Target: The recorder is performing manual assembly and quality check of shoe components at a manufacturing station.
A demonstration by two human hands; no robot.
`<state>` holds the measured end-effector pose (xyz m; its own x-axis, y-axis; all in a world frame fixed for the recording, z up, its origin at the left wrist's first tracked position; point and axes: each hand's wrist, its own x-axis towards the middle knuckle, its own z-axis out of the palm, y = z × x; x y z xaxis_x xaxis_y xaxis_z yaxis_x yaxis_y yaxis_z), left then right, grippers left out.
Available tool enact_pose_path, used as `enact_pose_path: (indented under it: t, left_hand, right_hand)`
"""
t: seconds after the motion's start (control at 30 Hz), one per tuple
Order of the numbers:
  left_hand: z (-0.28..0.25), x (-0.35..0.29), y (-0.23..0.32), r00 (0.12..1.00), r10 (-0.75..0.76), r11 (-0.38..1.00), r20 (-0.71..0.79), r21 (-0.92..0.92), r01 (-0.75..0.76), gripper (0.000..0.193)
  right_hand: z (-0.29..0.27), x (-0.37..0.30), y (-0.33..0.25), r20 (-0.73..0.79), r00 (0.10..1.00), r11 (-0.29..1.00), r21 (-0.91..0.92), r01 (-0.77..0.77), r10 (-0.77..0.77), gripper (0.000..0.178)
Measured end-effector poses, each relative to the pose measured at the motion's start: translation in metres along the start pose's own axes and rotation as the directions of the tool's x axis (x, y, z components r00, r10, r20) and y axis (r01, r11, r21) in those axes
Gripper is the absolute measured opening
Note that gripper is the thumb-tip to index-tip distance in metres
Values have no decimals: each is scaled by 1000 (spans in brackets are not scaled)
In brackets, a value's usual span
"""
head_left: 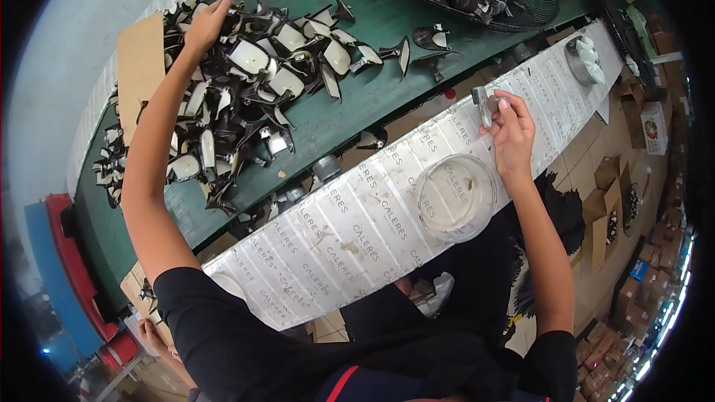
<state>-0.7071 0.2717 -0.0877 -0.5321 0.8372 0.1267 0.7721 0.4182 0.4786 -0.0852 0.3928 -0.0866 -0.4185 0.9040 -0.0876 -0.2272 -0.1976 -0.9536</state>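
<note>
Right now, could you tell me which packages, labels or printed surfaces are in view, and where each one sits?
Printed paper sheet: covers the near bench edge, white with repeated grey lettering.
Cardboard boxes: on the floor at right, brown, open.
Small carton: far right, white with a round coloured picture.
Cardboard sheet: left of the green table, plain brown.

Glossy black-and-white shoe pieces (pixel 246 82), matt green tabletop (pixel 372 97), clear plastic tub (pixel 456 197).

Bright, even overhead light with soft shadows; focus is sharp at centre, while fisheye bending and black vignette crowd the rim.
</note>
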Motion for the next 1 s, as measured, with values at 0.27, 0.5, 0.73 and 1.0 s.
enact_pose_path:
  t: [0.27,0.5,0.73,1.0]
  left_hand:
    - [33,-69,96,975,158,932,158,302,-200,33]
    - [5,-71,117,963,248,960,-110,-104,-259,45]
    - [7,-91,47,984,143,990,104,-37,-139,51]
    - [-2,-131,80,951,57,974,305,-226,14,40]
  right_hand:
    - [-5,1,-1,16,999,998,52,42,-42,23]
    - [-7,1,0,37,998,996,86,38,-41,22]
    - [0,1,-2,68,997,993,109,40,-48,22]
    - [-2,2,-2,81,995,989,136,50,-62,22]
